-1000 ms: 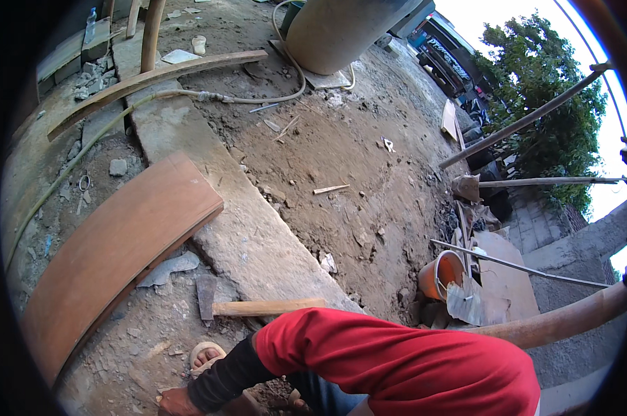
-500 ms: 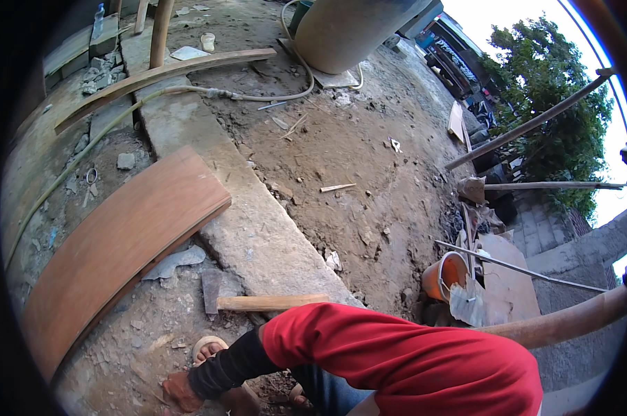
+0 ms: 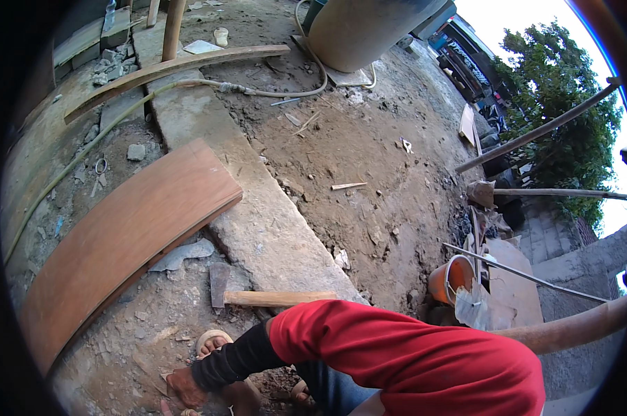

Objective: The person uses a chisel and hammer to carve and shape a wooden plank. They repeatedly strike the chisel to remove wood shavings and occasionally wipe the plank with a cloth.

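My right hand [image 3: 187, 387], below a black cuff and red sleeve, is low over the rubble near my sandalled foot [image 3: 213, 341]. Its fingers look curled, and what they may hold is hidden. Bits of skin show beside it at the lower edge, perhaps fingers of my left hand, too cut off to judge. A hammer [image 3: 279, 298] with a wooden handle lies just beyond my forearm, its dark head [image 3: 218, 286] on the ground. To the left rests a wide reddish-brown board [image 3: 130, 239], and a flat grey fragment [image 3: 183, 255] lies by its edge.
A concrete strip [image 3: 265, 222] runs diagonally past the board. Farther off are a long timber [image 3: 175, 71], a hose [image 3: 272, 93] and a large drum [image 3: 358, 35]. At right stand an orange bucket [image 3: 452, 276], poles [image 3: 535, 125] and a wooden panel [image 3: 513, 277].
The whole view has shifted slightly, so most things sit a little farther right. My right hand stays low by the foot, with its fingers slightly moved.
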`<action>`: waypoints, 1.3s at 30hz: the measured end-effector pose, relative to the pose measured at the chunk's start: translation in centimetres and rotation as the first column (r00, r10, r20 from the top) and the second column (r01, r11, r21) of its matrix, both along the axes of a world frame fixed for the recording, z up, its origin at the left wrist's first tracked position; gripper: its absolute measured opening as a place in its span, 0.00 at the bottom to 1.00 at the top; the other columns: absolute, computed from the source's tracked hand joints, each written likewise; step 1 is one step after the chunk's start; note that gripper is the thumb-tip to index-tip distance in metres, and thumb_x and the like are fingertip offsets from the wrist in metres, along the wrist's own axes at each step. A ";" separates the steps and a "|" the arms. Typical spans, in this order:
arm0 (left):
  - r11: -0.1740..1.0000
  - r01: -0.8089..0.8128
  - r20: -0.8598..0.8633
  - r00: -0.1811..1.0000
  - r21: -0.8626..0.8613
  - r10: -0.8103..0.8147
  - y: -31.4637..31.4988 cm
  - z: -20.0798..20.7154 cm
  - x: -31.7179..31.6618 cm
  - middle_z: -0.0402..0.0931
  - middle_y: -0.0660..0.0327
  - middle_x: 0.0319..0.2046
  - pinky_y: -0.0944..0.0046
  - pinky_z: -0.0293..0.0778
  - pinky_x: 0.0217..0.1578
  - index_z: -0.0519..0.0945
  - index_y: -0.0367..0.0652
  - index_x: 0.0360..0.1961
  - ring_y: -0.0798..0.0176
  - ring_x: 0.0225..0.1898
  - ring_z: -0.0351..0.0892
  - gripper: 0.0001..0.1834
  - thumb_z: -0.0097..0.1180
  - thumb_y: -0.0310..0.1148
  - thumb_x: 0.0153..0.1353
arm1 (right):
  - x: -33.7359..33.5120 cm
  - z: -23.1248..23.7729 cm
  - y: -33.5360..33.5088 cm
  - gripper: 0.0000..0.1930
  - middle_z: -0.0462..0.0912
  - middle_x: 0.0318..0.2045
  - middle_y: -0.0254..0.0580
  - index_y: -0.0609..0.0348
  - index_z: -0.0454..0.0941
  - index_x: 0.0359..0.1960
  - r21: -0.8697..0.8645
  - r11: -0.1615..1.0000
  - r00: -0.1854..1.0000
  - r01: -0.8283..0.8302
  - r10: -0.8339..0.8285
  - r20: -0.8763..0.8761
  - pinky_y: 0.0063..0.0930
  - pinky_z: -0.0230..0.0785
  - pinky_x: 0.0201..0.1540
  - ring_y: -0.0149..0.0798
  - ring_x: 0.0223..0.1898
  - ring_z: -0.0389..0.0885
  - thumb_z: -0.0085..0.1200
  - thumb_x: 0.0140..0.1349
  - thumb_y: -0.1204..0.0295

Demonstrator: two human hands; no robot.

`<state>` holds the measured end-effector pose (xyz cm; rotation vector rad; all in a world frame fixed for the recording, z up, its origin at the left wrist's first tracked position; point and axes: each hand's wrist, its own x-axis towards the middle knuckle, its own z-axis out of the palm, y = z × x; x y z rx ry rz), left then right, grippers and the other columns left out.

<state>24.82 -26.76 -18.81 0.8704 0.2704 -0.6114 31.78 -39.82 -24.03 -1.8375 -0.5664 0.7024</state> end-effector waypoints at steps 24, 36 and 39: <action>0.236 -0.683 0.324 0.585 0.691 0.744 22.4 13.2 -12.7 0.82 0.60 0.41 0.68 0.81 0.29 0.82 0.42 0.55 0.64 0.33 0.85 0.14 0.60 0.37 0.74 | 10.6 8.6 -15.3 0.10 0.83 0.31 0.33 0.61 0.81 0.47 -0.084 0.975 0.935 0.205 -0.221 -0.279 0.25 0.73 0.37 0.27 0.33 0.79 0.56 0.71 0.68; -0.346 0.327 -0.382 0.919 0.879 -0.101 30.5 0.6 -13.2 0.87 0.51 0.44 0.47 0.79 0.53 0.90 0.51 0.44 0.42 0.48 0.85 0.11 0.64 0.31 0.61 | -2.3 2.1 -32.1 0.25 0.80 0.54 0.59 0.64 0.75 0.58 -0.600 0.793 0.851 0.104 0.241 0.466 0.56 0.65 0.64 0.65 0.59 0.73 0.66 0.64 0.64; -0.304 0.409 -0.452 0.888 0.860 -0.084 31.1 -1.0 -12.7 0.87 0.50 0.46 0.48 0.80 0.53 0.90 0.52 0.45 0.44 0.49 0.85 0.11 0.64 0.32 0.61 | -6.1 -0.6 -35.8 0.39 0.74 0.64 0.61 0.60 0.67 0.71 -0.646 0.751 0.881 0.135 0.208 0.426 0.55 0.64 0.67 0.65 0.64 0.71 0.69 0.63 0.58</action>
